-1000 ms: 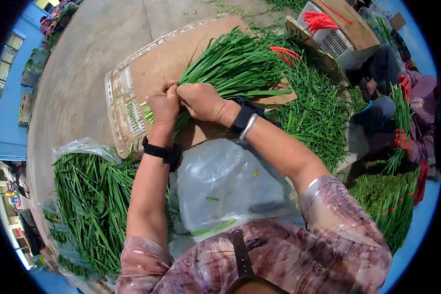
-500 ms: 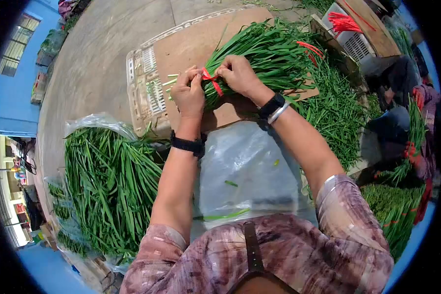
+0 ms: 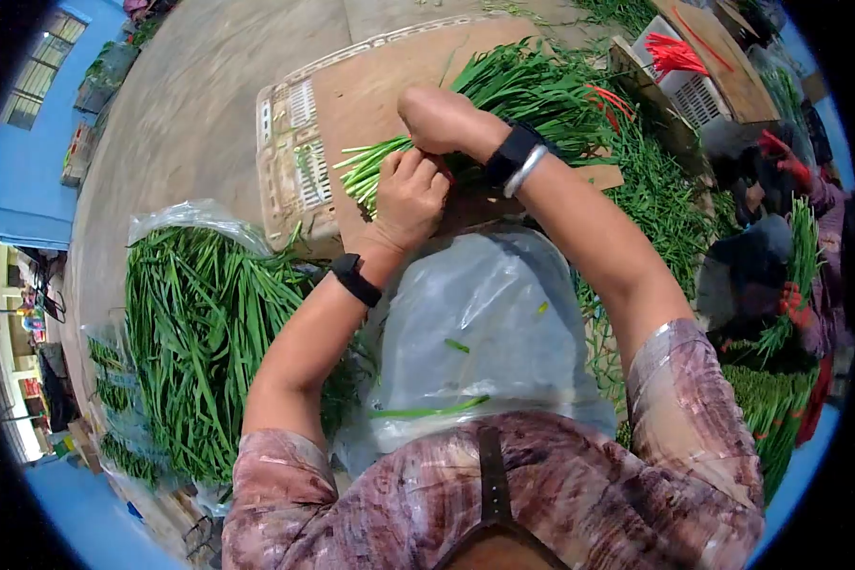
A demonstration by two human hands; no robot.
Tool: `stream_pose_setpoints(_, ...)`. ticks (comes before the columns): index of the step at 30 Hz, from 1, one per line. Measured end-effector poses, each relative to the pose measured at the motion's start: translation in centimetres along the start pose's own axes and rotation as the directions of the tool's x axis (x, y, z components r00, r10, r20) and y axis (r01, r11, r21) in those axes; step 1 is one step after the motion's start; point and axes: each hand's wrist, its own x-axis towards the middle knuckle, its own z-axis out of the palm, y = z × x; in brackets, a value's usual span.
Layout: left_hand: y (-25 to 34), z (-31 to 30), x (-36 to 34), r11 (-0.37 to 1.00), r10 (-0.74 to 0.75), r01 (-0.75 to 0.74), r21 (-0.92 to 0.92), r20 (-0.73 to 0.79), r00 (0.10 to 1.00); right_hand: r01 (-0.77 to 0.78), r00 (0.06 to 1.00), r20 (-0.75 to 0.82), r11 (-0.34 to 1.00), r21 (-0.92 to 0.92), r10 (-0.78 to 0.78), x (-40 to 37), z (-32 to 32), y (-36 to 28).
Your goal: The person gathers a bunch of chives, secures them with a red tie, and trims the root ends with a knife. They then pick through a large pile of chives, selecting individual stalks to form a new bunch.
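Observation:
A bundle of long green leafy stalks, like garlic chives, lies on a brown board, its pale cut ends pointing left. My left hand is closed at the near side of the bundle, close to the cut ends. A bit of red tie shows by its fingers. Just above it, my right hand is bent over the stalks with its fingers curled in. The right fingertips, and most of the tie, are hidden behind the hands.
The board rests on an upturned white crate. Loose greens are heaped at right, a plastic-wrapped pile of greens at left. Red ties lie on a crate at back right. At far right a person in red gloves holds greens. Plastic sheet covers my lap.
My hands have gone from pinching the tie's ends side by side to being close together, the right above the left. Both wrists have turned, and the red tie is now mostly hidden.

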Motion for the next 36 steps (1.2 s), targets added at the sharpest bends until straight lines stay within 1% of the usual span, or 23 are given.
stream_pose_setpoints(1, 0.0, 0.1, -0.1, 1.0, 0.009, -0.009, 0.003, 0.047, 0.999, 0.061, 0.996, 0.057, 0.998, 0.015, -0.061, 0.7, 0.3, 0.3)
stream_pose_setpoints(2, 0.1, 0.3, -0.2, 1.0, 0.019, -0.019, 0.004, 0.095, 0.995, 0.101, 0.992, 0.079, 0.995, -0.002, -0.1, 1.2, 0.6, 0.3)
stream_pose_setpoints(3, 0.1, 0.7, -0.3, 1.0, -0.001, 0.002, -0.012, 0.063, 0.998, 0.14, 0.985, 0.101, 0.99, -0.019, -0.137, 1.7, 0.9, 0.1)
stream_pose_setpoints(5, 0.6, 1.4, -0.5, 0.99, -0.144, 0.141, 0.033, 0.117, 0.983, 0.231, 0.966, 0.127, 0.973, -0.014, -0.227, 1.7, 0.9, 0.4)
stream_pose_setpoints(6, 0.8, 1.6, -0.5, 0.977, -0.213, 0.207, 0.056, 0.141, 0.967, 0.172, 0.985, -0.003, 0.981, 0.09, -0.173, 0.9, 0.8, 0.9)
stream_pose_setpoints(8, 0.9, 1.3, -0.1, 0.971, -0.234, 0.237, -0.024, 0.088, 0.968, 0.103, 0.97, -0.241, 0.947, 0.303, -0.029, -1.8, 0.4, 2.1)
stream_pose_setpoints(9, 0.9, 1.0, 0.1, 0.965, -0.253, 0.256, -0.057, 0.059, 0.966, 0.045, 0.965, -0.26, 0.957, 0.286, 0.033, -3.5, -0.5, 2.7)
stream_pose_setpoints(10, 0.9, 0.4, 0.1, 0.955, -0.271, 0.278, -0.103, 0.081, 0.959, -0.014, 0.956, -0.278, 0.961, 0.276, 0.094, -5.3, -1.2, 2.8)
stream_pose_setpoints(12, 0.8, -0.8, 0.3, 0.93, -0.287, 0.309, -0.201, 0.133, 0.949, -0.078, 0.966, -0.207, 0.936, 0.343, 0.157, -8.6, -0.7, 1.9)
stream_pose_setpoints(13, 0.6, -0.7, 0.1, 0.908, -0.305, 0.341, -0.243, 0.172, 0.937, -0.085, 0.969, -0.199, 0.955, 0.285, 0.146, -9.5, -0.6, 0.5)
stream_pose_setpoints(14, 0.2, -0.3, 0.0, 0.885, -0.319, 0.37, -0.284, 0.21, 0.924, -0.053, 0.961, -0.256, 0.978, 0.203, 0.105, -9.8, 0.9, 0.5)
stream_pose_setpoints(15, 0.0, -0.2, 0.2, 0.859, -0.334, 0.402, -0.319, 0.247, 0.91, -0.088, 0.947, -0.299, 0.989, 0.117, 0.12, -9.7, 1.6, -0.1)
stream_pose_setpoints(16, -0.1, -0.1, 0.4, 0.844, -0.337, 0.409, -0.346, 0.252, 0.907, -0.123, 0.932, -0.34, 0.992, 0.034, 0.127, -9.4, 2.0, -0.9)
stream_pose_setpoints(17, -0.1, -0.3, 0.6, 0.83, -0.343, 0.42, -0.367, 0.258, 0.903, -0.184, 0.942, -0.284, 0.983, 0.002, 0.177, -9.3, 2.0, -1.5)
stream_pose_setpoints(20, 0.2, -1.6, 1.3, 0.778, -0.393, 0.476, -0.411, 0.273, 0.878, -0.209, 0.921, -0.334, 0.978, 0.005, 0.199, -8.2, 3.8, -1.0)
stream_pose_setpoints(21, 0.1, -1.6, 1.3, 0.767, -0.401, 0.489, -0.415, 0.285, 0.871, -0.189, 0.909, -0.371, 0.981, 0.042, 0.191, -8.0, 4.0, -0.7)
stream_pose_setpoints(23, -0.1, -1.5, 1.0, 0.733, -0.404, 0.511, -0.45, 0.316, 0.858, -0.155, 0.899, -0.394, 0.981, 0.116, 0.189, -8.0, 4.5, -0.3)
stream_pose_setpoints(25, -0.5, -1.7, 0.7, 0.686, -0.39, 0.524, -0.505, 0.353, 0.85, -0.147, 0.891, -0.401, 0.971, 0.189, 0.213, -8.1, 4.6, -0.1)
stream_pose_setpoints(28, -0.8, -2.5, 1.2, 0.507, -0.481, 0.685, -0.523, 0.488, 0.728, -0.151, 0.886, -0.389, 0.949, 0.276, 0.254, -8.3, 4.8, 0.3)
stream_pose_setpoints(31, -2.5, -1.3, 0.6, 0.314, -0.461, 0.718, -0.621, 0.561, 0.687, -0.11, 0.885, -0.401, 0.944, 0.311, 0.236, -8.3, 4.9, 0.5)
stream_pose_setpoints(34, -3.7, -1.3, 2.0, 0.476, -0.529, 0.676, -0.562, 0.431, 0.731, -0.064, 0.879, -0.435, 0.951, 0.301, 0.196, -8.3, 4.9, 0.6)
stream_pose_setpoints(35, -3.7, -1.6, 2.7, 0.738, -0.495, 0.557, -0.382, 0.256, 0.831, -0.053, 0.877, -0.444, 0.956, 0.29, 0.184, -8.4, 5.0, 0.7)
stream_pose_setpoints(36, -4.1, -1.3, 2.8, 0.798, -0.462, 0.546, -0.257, 0.323, 0.826, -0.043, 0.875, -0.453, 0.96, 0.278, 0.171, -8.4, 5.0, 0.7)
